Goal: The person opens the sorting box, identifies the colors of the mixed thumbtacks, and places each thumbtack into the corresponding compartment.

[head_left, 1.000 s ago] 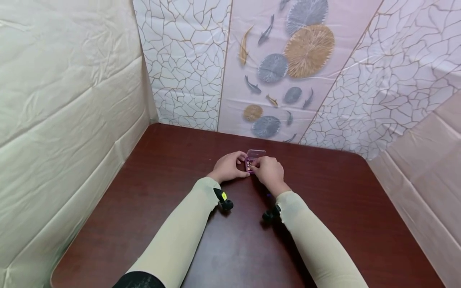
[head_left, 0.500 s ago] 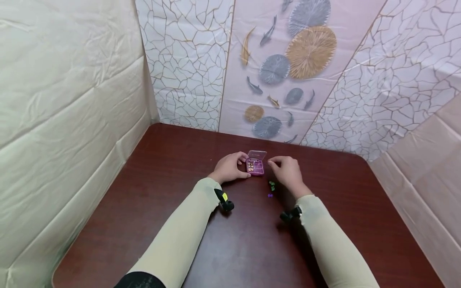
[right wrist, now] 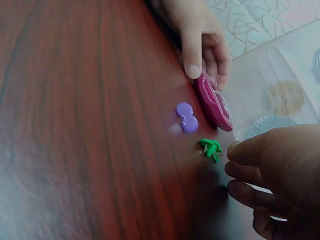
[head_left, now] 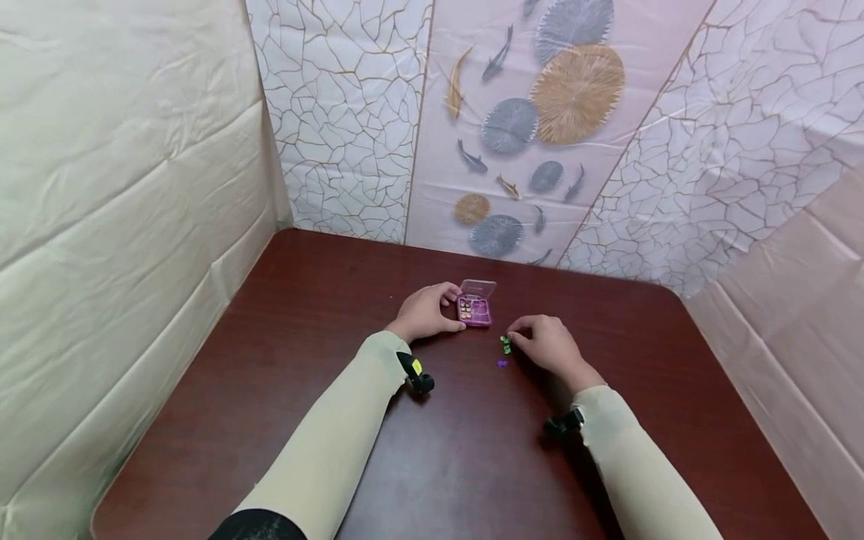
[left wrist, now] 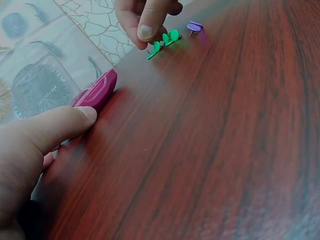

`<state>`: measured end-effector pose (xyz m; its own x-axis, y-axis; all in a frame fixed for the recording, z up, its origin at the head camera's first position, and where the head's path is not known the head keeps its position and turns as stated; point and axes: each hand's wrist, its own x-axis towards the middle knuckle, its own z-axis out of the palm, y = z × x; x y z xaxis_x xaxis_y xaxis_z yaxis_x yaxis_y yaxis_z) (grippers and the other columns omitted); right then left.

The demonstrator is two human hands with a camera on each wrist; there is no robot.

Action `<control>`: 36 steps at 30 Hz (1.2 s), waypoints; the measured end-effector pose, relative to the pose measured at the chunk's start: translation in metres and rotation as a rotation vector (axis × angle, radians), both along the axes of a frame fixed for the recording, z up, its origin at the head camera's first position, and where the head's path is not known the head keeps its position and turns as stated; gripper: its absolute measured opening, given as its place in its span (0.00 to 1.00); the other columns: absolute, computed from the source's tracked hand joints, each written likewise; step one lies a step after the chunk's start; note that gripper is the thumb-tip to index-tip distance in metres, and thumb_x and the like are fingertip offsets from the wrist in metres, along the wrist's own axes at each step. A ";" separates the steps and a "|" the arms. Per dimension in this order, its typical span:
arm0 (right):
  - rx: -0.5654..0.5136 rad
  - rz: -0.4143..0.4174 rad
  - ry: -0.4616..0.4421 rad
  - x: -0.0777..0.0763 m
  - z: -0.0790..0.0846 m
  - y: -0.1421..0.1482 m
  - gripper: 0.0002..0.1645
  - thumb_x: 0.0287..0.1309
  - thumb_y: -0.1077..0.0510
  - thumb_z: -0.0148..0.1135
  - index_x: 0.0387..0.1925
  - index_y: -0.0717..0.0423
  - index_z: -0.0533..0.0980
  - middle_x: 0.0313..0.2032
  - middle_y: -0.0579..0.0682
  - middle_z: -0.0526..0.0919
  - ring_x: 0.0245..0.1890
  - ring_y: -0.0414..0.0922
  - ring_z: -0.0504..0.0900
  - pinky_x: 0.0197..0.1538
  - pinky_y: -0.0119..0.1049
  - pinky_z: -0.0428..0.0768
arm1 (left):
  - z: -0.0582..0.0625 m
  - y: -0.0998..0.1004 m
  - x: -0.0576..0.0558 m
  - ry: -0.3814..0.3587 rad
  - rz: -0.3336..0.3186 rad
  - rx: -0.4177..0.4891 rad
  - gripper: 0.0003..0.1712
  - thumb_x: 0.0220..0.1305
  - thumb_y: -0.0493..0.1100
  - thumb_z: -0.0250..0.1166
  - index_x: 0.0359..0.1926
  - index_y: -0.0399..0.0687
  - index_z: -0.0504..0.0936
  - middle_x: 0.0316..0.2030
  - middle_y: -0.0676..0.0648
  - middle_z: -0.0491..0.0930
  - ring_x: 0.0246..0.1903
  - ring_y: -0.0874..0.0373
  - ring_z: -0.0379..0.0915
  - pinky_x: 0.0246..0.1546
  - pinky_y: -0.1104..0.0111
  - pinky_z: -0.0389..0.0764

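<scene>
Two fingers of the right hand (head_left: 550,346), thumb and index, slightly apart, nothing seen between; green pins (head_left: 506,346) on desk (head_left: 432,465) just left, cluster running toward the person. Right hand nearer, angled in from the right. Purple piece (head_left: 502,364) nearer person; left hand (head_left: 427,311) grips pink case (right wrist: 207,102).

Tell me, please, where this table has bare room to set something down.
Bare tabletop lies left of the left sleeve, between the sleeves, and right of the right sleeve. It is crowded where the left hand holds the open pink box, with the green pins, purple pins and right hand close beside.
</scene>
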<state>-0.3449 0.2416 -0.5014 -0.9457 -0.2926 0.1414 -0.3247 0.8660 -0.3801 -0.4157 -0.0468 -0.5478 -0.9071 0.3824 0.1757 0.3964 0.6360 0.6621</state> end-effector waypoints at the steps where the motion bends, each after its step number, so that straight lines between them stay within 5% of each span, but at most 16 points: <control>1: 0.007 -0.003 -0.004 -0.001 0.000 -0.003 0.06 0.72 0.52 0.73 0.42 0.48 0.92 0.40 0.46 0.92 0.43 0.50 0.89 0.52 0.57 0.85 | 0.000 -0.001 0.000 -0.001 0.003 0.002 0.40 0.57 0.63 0.85 0.66 0.59 0.80 0.55 0.58 0.82 0.54 0.62 0.78 0.58 0.61 0.79; 9: 0.093 -0.060 -0.020 -0.002 -0.002 -0.016 0.07 0.70 0.49 0.74 0.38 0.45 0.90 0.31 0.41 0.88 0.33 0.46 0.86 0.42 0.55 0.85 | -0.003 -0.002 0.002 -0.005 -0.004 0.016 0.40 0.57 0.64 0.84 0.66 0.59 0.80 0.55 0.58 0.82 0.54 0.61 0.78 0.59 0.59 0.79; 16: 0.047 -0.111 -0.010 -0.004 0.006 -0.019 0.07 0.72 0.50 0.73 0.39 0.47 0.91 0.34 0.44 0.90 0.37 0.49 0.86 0.45 0.55 0.85 | -0.001 0.001 0.004 -0.002 -0.006 -0.009 0.40 0.57 0.64 0.84 0.67 0.61 0.80 0.55 0.59 0.82 0.55 0.62 0.78 0.59 0.60 0.78; 24: -0.024 -0.141 0.020 -0.022 0.018 -0.045 0.09 0.76 0.53 0.69 0.43 0.52 0.90 0.41 0.51 0.91 0.39 0.53 0.85 0.48 0.55 0.83 | 0.003 0.000 0.005 -0.006 -0.004 -0.021 0.40 0.57 0.63 0.85 0.67 0.62 0.80 0.55 0.60 0.82 0.56 0.63 0.77 0.60 0.61 0.78; 36: -0.022 -0.224 -0.004 -0.046 0.004 -0.070 0.09 0.75 0.48 0.71 0.44 0.45 0.92 0.42 0.49 0.92 0.38 0.53 0.85 0.42 0.53 0.81 | 0.003 -0.003 0.004 -0.005 -0.004 -0.015 0.40 0.56 0.65 0.85 0.66 0.63 0.81 0.54 0.60 0.83 0.55 0.63 0.78 0.59 0.60 0.79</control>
<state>-0.3905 0.1719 -0.4969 -0.9873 -0.0725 0.1416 -0.1241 0.9080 -0.4002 -0.4116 -0.0495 -0.5446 -0.9066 0.3883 0.1652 0.3952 0.6442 0.6548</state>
